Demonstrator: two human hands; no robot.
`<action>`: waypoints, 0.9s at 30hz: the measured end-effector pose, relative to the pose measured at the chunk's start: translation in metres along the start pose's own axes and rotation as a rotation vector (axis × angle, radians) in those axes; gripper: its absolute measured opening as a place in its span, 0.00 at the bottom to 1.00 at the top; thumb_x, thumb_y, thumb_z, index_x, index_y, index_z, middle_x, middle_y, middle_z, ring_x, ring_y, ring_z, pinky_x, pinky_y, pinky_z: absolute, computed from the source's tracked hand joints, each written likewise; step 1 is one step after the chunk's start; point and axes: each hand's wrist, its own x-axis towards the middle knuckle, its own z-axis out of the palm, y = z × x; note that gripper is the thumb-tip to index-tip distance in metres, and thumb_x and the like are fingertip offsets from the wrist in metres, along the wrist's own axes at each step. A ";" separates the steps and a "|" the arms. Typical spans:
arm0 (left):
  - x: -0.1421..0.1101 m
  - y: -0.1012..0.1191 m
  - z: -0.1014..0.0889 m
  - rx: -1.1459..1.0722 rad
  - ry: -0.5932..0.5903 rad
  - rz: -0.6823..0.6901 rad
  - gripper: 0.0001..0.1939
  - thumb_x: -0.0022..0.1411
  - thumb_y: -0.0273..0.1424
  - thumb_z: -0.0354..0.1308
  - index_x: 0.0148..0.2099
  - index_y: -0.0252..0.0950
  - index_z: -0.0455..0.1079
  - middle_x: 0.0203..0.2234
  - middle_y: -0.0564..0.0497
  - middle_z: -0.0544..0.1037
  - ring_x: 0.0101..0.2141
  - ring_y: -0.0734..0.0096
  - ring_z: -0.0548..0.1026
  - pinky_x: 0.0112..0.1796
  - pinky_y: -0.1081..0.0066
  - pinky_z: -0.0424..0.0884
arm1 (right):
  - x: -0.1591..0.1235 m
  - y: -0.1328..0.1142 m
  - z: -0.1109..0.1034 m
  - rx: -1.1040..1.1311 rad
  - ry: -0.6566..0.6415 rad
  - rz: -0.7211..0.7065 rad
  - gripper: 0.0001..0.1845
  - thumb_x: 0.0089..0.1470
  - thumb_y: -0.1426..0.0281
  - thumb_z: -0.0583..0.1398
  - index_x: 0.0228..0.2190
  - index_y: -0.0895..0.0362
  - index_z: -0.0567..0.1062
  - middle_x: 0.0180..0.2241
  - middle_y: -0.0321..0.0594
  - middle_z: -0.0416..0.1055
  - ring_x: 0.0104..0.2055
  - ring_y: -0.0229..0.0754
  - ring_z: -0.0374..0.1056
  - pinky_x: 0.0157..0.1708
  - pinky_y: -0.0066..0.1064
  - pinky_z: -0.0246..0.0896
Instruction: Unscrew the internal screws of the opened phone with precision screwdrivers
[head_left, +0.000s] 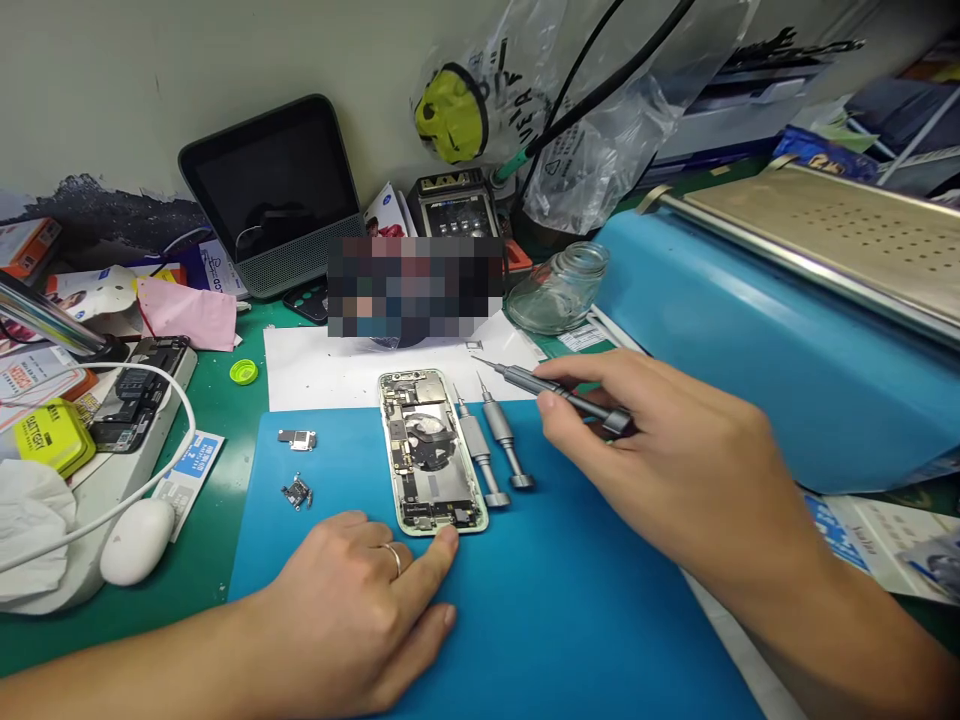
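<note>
An opened phone point(433, 480) lies on the blue mat point(555, 610), its inner boards and a round dark coil showing. My left hand point(360, 600) rests on the mat, index fingertip touching the phone's lower edge and thumb stretched apart. In my right hand point(660, 450) a grey precision screwdriver point(525, 380) is pinched, its thin tip pointing left above the phone's upper right side. Two more precision screwdrivers, one point(474, 440) against the phone's right side and another point(504, 430) beside it, lie on the mat. Left of the phone are a small metal-plated part point(298, 440) and a dark small part point(298, 491).
White paper point(300, 365) lies behind the mat. A glass jar point(555, 290) and a dark-screened display point(277, 190) stand at the back. A white mouse point(138, 542), a cable and another opened phone point(139, 395) crowd the left. A blue-sided machine point(720, 340) borders the right.
</note>
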 end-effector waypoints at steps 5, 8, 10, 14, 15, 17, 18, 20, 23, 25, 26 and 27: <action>-0.001 0.000 0.000 -0.006 -0.009 -0.005 0.21 0.77 0.33 0.44 0.63 0.25 0.64 0.25 0.52 0.76 0.22 0.63 0.71 0.24 0.61 0.64 | 0.003 0.002 -0.005 -0.017 0.096 0.027 0.03 0.61 0.69 0.61 0.38 0.52 0.76 0.35 0.42 0.79 0.34 0.48 0.75 0.33 0.38 0.69; -0.002 0.001 0.000 -0.012 -0.014 -0.001 0.21 0.77 0.33 0.44 0.63 0.25 0.63 0.25 0.52 0.76 0.23 0.63 0.71 0.24 0.61 0.64 | 0.004 0.005 -0.005 -0.004 0.100 0.053 0.01 0.58 0.70 0.62 0.34 0.53 0.75 0.30 0.40 0.78 0.31 0.45 0.74 0.30 0.36 0.67; -0.002 0.001 0.000 -0.014 -0.010 0.000 0.21 0.77 0.33 0.44 0.63 0.25 0.63 0.25 0.52 0.76 0.23 0.63 0.71 0.24 0.61 0.64 | 0.004 0.005 -0.004 0.025 0.098 0.069 0.02 0.57 0.69 0.62 0.31 0.52 0.74 0.28 0.37 0.76 0.28 0.43 0.72 0.26 0.34 0.65; -0.001 0.000 0.000 -0.009 0.006 0.000 0.20 0.77 0.33 0.44 0.63 0.26 0.63 0.25 0.52 0.76 0.22 0.64 0.71 0.24 0.62 0.63 | 0.004 0.002 -0.004 0.067 0.109 0.078 0.06 0.57 0.69 0.61 0.28 0.51 0.73 0.24 0.34 0.74 0.22 0.41 0.68 0.22 0.32 0.60; -0.001 0.000 0.000 -0.008 0.004 0.001 0.20 0.77 0.33 0.44 0.63 0.26 0.63 0.25 0.52 0.76 0.22 0.64 0.71 0.24 0.62 0.63 | 0.005 0.001 -0.005 0.074 0.116 0.075 0.06 0.57 0.69 0.61 0.28 0.51 0.73 0.23 0.34 0.74 0.21 0.40 0.67 0.21 0.32 0.59; -0.001 0.000 0.000 -0.006 0.001 0.001 0.20 0.77 0.33 0.44 0.63 0.26 0.63 0.26 0.52 0.76 0.22 0.63 0.72 0.24 0.62 0.63 | 0.005 -0.001 -0.005 0.079 0.128 0.068 0.07 0.58 0.69 0.62 0.27 0.52 0.73 0.21 0.33 0.72 0.19 0.39 0.65 0.20 0.32 0.57; -0.001 0.000 0.000 -0.006 -0.001 0.001 0.20 0.77 0.33 0.44 0.63 0.26 0.63 0.26 0.52 0.76 0.23 0.63 0.72 0.24 0.62 0.63 | 0.005 -0.001 -0.005 0.080 0.130 0.067 0.08 0.58 0.69 0.62 0.27 0.52 0.73 0.20 0.33 0.71 0.18 0.38 0.63 0.20 0.32 0.56; -0.001 0.000 0.001 -0.011 -0.005 -0.002 0.21 0.77 0.33 0.44 0.63 0.25 0.63 0.26 0.52 0.77 0.23 0.63 0.72 0.24 0.62 0.64 | 0.005 -0.001 -0.005 0.082 0.123 0.063 0.09 0.59 0.68 0.62 0.26 0.53 0.72 0.18 0.31 0.68 0.16 0.36 0.60 0.19 0.31 0.54; -0.002 0.000 0.001 -0.007 -0.005 -0.009 0.21 0.77 0.34 0.44 0.63 0.26 0.63 0.26 0.52 0.77 0.23 0.63 0.72 0.24 0.62 0.64 | 0.004 0.002 -0.002 0.084 0.125 0.043 0.10 0.60 0.66 0.63 0.27 0.53 0.73 0.17 0.29 0.66 0.15 0.33 0.57 0.19 0.30 0.54; -0.002 0.000 0.001 -0.006 -0.009 -0.009 0.21 0.77 0.34 0.44 0.63 0.26 0.63 0.26 0.52 0.77 0.23 0.63 0.72 0.24 0.62 0.64 | 0.004 0.005 0.002 0.077 0.139 0.013 0.08 0.61 0.64 0.64 0.30 0.53 0.75 0.19 0.29 0.69 0.16 0.34 0.58 0.20 0.29 0.56; -0.002 0.000 0.001 -0.007 -0.012 -0.007 0.21 0.77 0.34 0.44 0.63 0.26 0.63 0.26 0.52 0.77 0.23 0.63 0.72 0.25 0.61 0.64 | 0.003 0.006 0.004 0.068 0.145 -0.004 0.06 0.61 0.64 0.64 0.33 0.53 0.76 0.22 0.31 0.71 0.18 0.34 0.61 0.21 0.29 0.58; -0.001 -0.001 0.001 -0.009 -0.013 -0.005 0.21 0.77 0.34 0.44 0.63 0.26 0.63 0.26 0.52 0.77 0.23 0.63 0.72 0.25 0.62 0.64 | 0.003 0.007 0.007 0.057 0.150 -0.019 0.06 0.62 0.64 0.63 0.37 0.53 0.77 0.25 0.32 0.74 0.20 0.36 0.64 0.23 0.29 0.60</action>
